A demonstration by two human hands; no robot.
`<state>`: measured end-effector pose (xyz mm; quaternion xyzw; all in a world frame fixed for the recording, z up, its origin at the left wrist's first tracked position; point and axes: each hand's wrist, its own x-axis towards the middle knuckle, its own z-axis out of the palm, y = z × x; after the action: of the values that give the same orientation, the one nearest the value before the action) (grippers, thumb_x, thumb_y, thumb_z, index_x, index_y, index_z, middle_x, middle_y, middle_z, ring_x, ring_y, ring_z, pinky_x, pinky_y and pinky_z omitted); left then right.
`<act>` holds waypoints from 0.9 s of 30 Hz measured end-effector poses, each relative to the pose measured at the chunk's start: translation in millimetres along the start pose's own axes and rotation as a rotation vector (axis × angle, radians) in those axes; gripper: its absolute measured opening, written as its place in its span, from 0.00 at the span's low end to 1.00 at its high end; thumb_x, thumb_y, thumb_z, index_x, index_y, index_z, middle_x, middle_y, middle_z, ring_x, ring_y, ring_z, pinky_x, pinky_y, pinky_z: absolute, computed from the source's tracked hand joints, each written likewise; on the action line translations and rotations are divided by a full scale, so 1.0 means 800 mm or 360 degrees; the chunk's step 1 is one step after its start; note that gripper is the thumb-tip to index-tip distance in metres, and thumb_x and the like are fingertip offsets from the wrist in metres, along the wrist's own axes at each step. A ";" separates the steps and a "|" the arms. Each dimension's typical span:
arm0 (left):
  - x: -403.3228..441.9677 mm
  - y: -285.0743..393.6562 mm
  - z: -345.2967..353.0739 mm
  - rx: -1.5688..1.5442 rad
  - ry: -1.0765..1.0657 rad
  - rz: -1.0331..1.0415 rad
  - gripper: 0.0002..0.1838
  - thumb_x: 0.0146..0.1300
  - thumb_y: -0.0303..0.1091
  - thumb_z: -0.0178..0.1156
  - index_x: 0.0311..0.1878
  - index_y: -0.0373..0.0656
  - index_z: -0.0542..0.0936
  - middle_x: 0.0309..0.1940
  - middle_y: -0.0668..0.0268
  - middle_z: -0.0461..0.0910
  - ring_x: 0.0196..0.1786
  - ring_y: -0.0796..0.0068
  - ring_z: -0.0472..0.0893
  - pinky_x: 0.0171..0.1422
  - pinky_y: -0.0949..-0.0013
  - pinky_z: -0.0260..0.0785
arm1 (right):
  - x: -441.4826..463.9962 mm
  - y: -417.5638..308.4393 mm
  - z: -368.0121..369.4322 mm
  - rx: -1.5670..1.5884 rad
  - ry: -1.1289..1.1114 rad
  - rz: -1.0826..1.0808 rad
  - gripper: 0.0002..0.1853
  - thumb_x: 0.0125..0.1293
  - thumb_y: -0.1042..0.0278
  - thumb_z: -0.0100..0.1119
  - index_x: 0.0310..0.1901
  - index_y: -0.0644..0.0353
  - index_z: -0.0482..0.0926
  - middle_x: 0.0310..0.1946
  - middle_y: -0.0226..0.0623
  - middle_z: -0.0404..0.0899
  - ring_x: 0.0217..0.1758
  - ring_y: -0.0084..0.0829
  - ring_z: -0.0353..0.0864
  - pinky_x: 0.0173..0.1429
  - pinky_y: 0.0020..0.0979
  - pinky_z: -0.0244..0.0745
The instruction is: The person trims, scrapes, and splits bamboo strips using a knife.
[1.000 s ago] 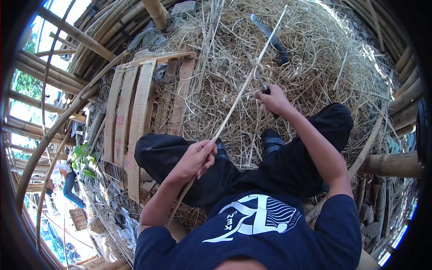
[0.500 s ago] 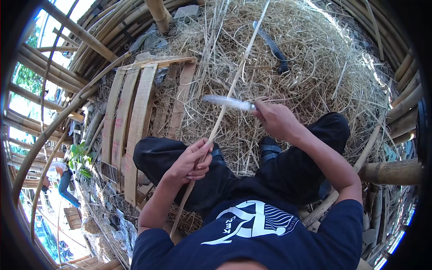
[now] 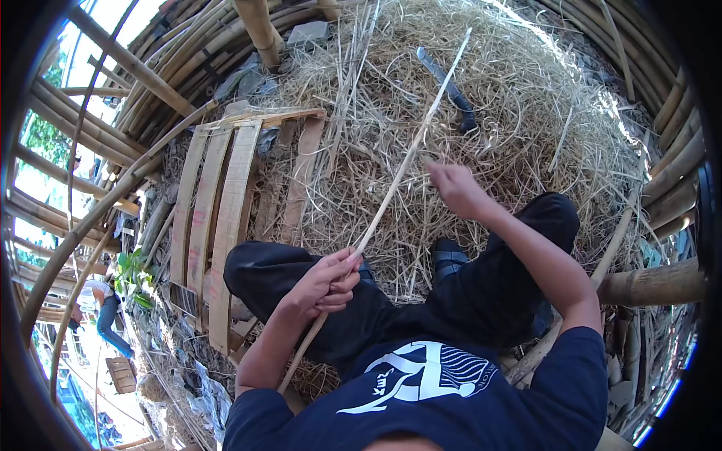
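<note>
A long, thin bamboo strip [image 3: 387, 197] runs slantwise from beside my body up over the straw. My left hand [image 3: 327, 284] is closed round its lower part, above my left knee. My right hand [image 3: 456, 189], slightly blurred, is closed just right of the strip, fingers curled as round a knife handle. The knife's blade can hardly be made out now; it showed plainly a moment earlier. Beyond the strip, a second blade with a black handle [image 3: 462, 109] lies on the pile of shavings [image 3: 519, 135].
A wooden slatted pallet [image 3: 237, 177] lies to the left. Bamboo poles [image 3: 653, 284] stick in from the right, and more form a frame on the left. Past that frame a person [image 3: 105, 308] bends over. A green leafy plant [image 3: 135, 278] grows near the pallet.
My right hand has shifted a little and the knife blade that crossed the strip no longer shows clearly. The strip's far end has swung right and come nearer, while my left hand keeps its hold.
</note>
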<state>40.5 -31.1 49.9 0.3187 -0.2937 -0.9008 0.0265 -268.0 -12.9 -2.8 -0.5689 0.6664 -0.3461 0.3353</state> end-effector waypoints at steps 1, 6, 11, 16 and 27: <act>-0.002 0.000 0.000 -0.0017 0.0021 -0.0009 0.10 0.77 0.41 0.40 0.41 0.47 0.65 0.14 0.77 0.53 0.08 0.90 0.49 0.08 0.83 0.40 | -0.015 -0.017 0.010 -0.0055 -0.0064 -0.0121 0.20 0.75 0.54 0.42 0.32 0.63 0.70 0.16 0.44 0.70 0.19 0.41 0.70 0.29 0.42 0.66; -0.006 -0.002 0.000 -0.0029 0.0064 0.0004 0.11 0.78 0.41 0.40 0.41 0.47 0.65 0.14 0.77 0.53 0.08 0.91 0.49 0.08 0.83 0.40 | -0.017 -0.016 0.004 -0.0933 -0.0294 -0.0719 0.16 0.74 0.56 0.43 0.34 0.59 0.70 0.19 0.42 0.76 0.23 0.47 0.79 0.28 0.46 0.72; -0.012 -0.001 0.009 -0.0070 0.0048 0.0017 0.10 0.77 0.42 0.41 0.41 0.47 0.65 0.14 0.78 0.53 0.08 0.91 0.49 0.08 0.83 0.40 | 0.048 0.028 -0.049 -0.0925 0.0543 0.0049 0.21 0.76 0.52 0.39 0.35 0.64 0.71 0.18 0.49 0.75 0.21 0.48 0.77 0.27 0.45 0.70; -0.003 0.003 0.001 -0.0077 0.0000 0.0058 0.10 0.77 0.42 0.42 0.42 0.47 0.64 0.13 0.78 0.53 0.08 0.91 0.49 0.08 0.83 0.40 | 0.000 -0.011 0.010 -0.0497 0.0122 0.0037 0.22 0.75 0.50 0.40 0.38 0.62 0.72 0.20 0.47 0.78 0.22 0.50 0.78 0.29 0.49 0.71; -0.022 0.004 0.010 -0.0157 -0.0067 0.0034 0.09 0.76 0.41 0.44 0.42 0.47 0.63 0.13 0.78 0.53 0.08 0.91 0.50 0.08 0.84 0.40 | 0.058 0.007 -0.076 -0.0654 0.0361 0.0182 0.25 0.76 0.48 0.37 0.34 0.64 0.73 0.21 0.46 0.78 0.23 0.44 0.79 0.30 0.44 0.75</act>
<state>49.3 -25.7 66.9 0.2949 -0.2529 -0.9203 0.0456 -327.6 -53.8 22.6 -0.5441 0.7874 -0.2452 0.1547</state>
